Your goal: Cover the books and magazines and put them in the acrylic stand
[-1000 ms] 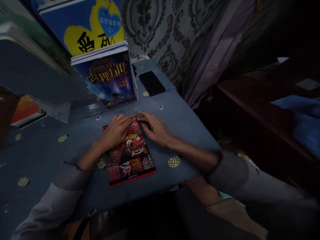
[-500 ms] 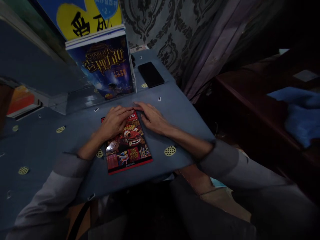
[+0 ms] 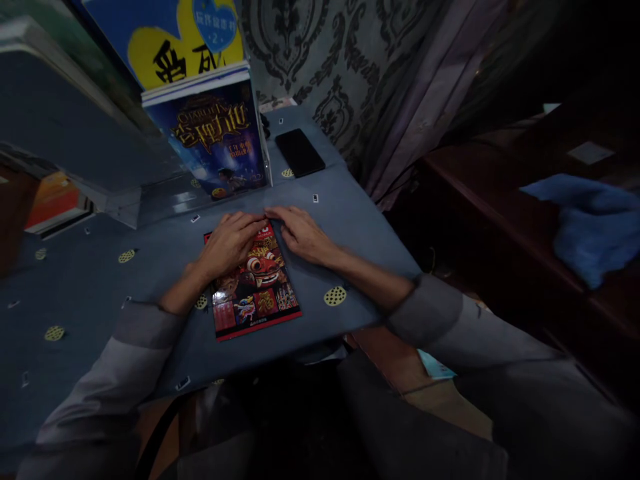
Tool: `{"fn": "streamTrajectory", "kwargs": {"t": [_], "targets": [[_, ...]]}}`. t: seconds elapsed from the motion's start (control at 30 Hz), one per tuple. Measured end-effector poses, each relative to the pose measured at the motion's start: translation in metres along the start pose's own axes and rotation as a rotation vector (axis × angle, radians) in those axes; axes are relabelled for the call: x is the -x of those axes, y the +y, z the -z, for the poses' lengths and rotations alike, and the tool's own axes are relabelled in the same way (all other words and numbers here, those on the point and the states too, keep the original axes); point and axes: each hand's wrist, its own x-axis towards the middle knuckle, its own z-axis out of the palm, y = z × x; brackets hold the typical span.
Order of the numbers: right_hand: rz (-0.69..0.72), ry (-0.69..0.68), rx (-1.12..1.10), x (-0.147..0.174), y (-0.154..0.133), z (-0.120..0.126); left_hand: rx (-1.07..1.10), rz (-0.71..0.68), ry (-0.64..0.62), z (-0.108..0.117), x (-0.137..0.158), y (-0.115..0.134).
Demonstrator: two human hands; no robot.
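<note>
Resting a loose, spread grip, with left hand (image 3: pixel 233 241) palm-down and right hand (image 3: pixel 303 235) just beside. Got a blue worktop (image 3: pixel 345 217), a navy book (image 3: pixel 215 143) upright at eleven o'clock from a red book (image 3: pixel 263 283) lying flat partly under left hand, plus a phone (image 3: pixel 300 152) at one o'clock.

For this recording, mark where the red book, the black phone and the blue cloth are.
Red book (image 3: pixel 257 275), head view: front cover, near its middle.
Black phone (image 3: pixel 300 153), head view: middle of its upper face.
Blue cloth (image 3: pixel 596 223), head view: middle of the visible fabric.
</note>
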Motion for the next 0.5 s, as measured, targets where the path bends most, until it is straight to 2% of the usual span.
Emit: {"fn": "streamTrajectory", "kwargs": {"t": [0.17,0.37,0.5], "targets": [[0.008,-0.011,-0.023,0.001,-0.003,0.002,-0.03,0.14,0.067,0.004,0.007,0.0],[0.045,-0.059,0.086,0.006,-0.007,-0.004,-0.053,0.417,0.137,0.022,0.051,-0.013],[0.057,-0.053,0.156,0.007,-0.01,-0.007,-0.078,0.427,0.117,0.024,0.07,-0.016]]}}
